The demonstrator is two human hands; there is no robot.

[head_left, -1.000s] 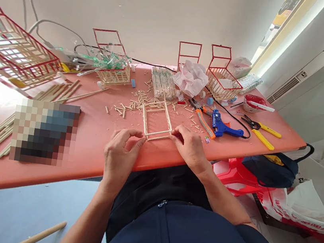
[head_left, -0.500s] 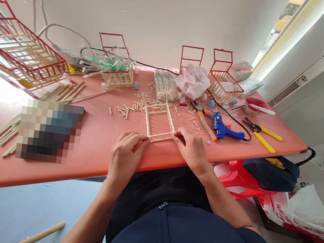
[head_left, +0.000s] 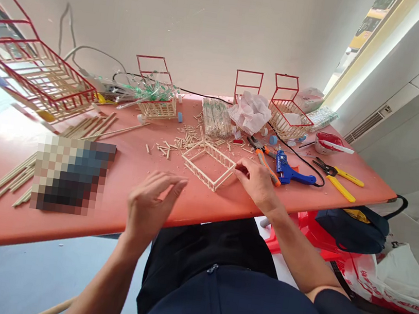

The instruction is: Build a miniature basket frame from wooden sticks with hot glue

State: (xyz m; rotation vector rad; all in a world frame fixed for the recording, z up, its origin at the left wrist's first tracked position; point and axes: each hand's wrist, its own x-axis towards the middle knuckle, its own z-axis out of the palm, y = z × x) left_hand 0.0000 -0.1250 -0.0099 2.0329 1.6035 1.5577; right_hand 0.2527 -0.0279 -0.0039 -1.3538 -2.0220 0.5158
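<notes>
A small rectangular frame of thin wooden sticks [head_left: 211, 182] lies on the orange-red table [head_left: 123, 186], turned at an angle. My right hand [head_left: 253, 180] pinches its right corner between thumb and fingertips. To the left of the frame, my left hand [head_left: 154, 198] is raised off it, thumb and fingers apart, holding nothing. Short cut stick pieces [head_left: 186, 138] are scattered just behind the frame. A blue glue gun [head_left: 289, 171] and orange-handled pliers [head_left: 266, 165] lie to the right of my right hand.
Yellow-handled pliers [head_left: 341, 180] and a red-stained bowl [head_left: 328, 142] are at the right. Small stick carts [head_left: 157, 108] with red handles line the back, a larger cart [head_left: 59, 86] at the left. Long sticks [head_left: 15, 176] lie near a blurred dark object [head_left: 74, 177].
The stick frame has turned on the table. My left hand has let go of it and moved left, while my right hand has shifted slightly right with its corner. The view has tilted a little.
</notes>
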